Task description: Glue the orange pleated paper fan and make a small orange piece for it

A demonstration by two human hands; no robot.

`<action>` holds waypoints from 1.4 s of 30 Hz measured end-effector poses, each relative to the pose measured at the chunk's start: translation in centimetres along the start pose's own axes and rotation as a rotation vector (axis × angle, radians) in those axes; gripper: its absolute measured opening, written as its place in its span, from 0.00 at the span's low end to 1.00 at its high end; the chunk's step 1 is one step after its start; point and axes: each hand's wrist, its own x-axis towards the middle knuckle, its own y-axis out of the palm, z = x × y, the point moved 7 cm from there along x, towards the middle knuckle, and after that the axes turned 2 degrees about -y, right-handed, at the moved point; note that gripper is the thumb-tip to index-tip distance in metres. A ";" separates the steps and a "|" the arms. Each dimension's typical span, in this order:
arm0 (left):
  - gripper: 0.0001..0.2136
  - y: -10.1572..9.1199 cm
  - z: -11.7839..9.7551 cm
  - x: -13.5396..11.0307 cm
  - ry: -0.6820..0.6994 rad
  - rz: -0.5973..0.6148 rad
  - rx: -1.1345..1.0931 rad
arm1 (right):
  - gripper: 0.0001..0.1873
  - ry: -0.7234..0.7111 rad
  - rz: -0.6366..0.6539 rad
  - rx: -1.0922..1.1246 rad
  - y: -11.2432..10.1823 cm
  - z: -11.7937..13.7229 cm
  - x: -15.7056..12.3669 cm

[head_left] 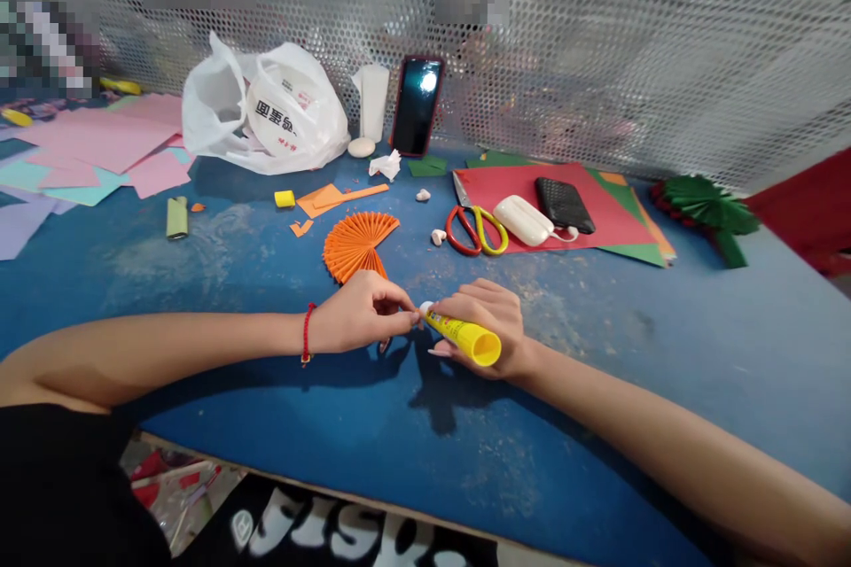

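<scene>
In my right hand (492, 319) is a yellow glue stick (462, 335), gripped with its white tip pointing left. My left hand (365, 314) is closed in a pinch, thumb and forefinger meeting right at that tip; whatever lies between them is too small to make out. An orange pleated paper fan (355, 248) spreads just beyond my left hand, which hides its lower edge. The glue stick's yellow cap (284, 198) lies farther back, beside orange paper scraps (325, 198).
Scissors (477, 230) lie by red paper (519, 182), near a white case (524, 220) and black wallet-like item (564, 204). Behind are a white plastic bag (266, 111) and an upright phone (417, 106). A green pleated piece (708, 208) sits right, pink sheets (99, 133) left. Perforated metal (565, 62) bounds the back.
</scene>
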 end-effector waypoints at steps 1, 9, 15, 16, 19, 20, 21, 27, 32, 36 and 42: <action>0.12 0.0 0.0 0.0 -0.001 -0.001 0.000 | 0.19 0.000 0.000 -0.003 0.0 0.0 0.0; 0.10 0.0 -0.1 0.0 0.038 0.017 -0.026 | 0.18 0.021 0.009 0.026 0.0 -0.2 -0.1; 0.11 0.1 -0.6 -0.2 0.071 0.040 0.005 | 0.14 0.122 -0.008 0.035 -0.2 -1.0 -0.8; 0.12 0.0 -0.7 -0.2 0.097 0.034 0.045 | 0.13 0.187 -0.042 0.063 -0.4 -1.5 -1.1; 0.13 0.0 -1.9 -0.6 0.339 -0.023 0.369 | 0.09 0.414 -0.177 0.190 -0.6 -3.2 -2.2; 0.13 0.2 -2.4 -0.9 0.466 -0.053 0.536 | 0.08 0.474 -0.211 0.234 -0.6 -3.6 -2.5; 0.13 0.6 -2.8 -1.2 0.592 -0.078 0.714 | 0.08 0.521 -0.237 0.275 -0.5 -4.0 -2.8; 0.15 1.9 -2.7 -1.5 0.801 -0.121 1.327 | 0.09 0.691 -0.444 0.472 -0.6 -5.6 -3.4; 0.15 1.2 -2.9 -1.9 0.824 -0.149 1.267 | 0.12 0.733 -0.482 0.504 -0.7 -6.2 -3.6; 0.15 0.9 -3.4 -2.9 0.969 -0.147 1.130 | 0.10 0.671 -0.285 0.486 -0.1 -5.3 -2.7; 0.13 1.0 -3.6 -2.7 0.970 -0.072 0.993 | 0.11 0.390 0.000 0.371 0.7 -3.1 -0.9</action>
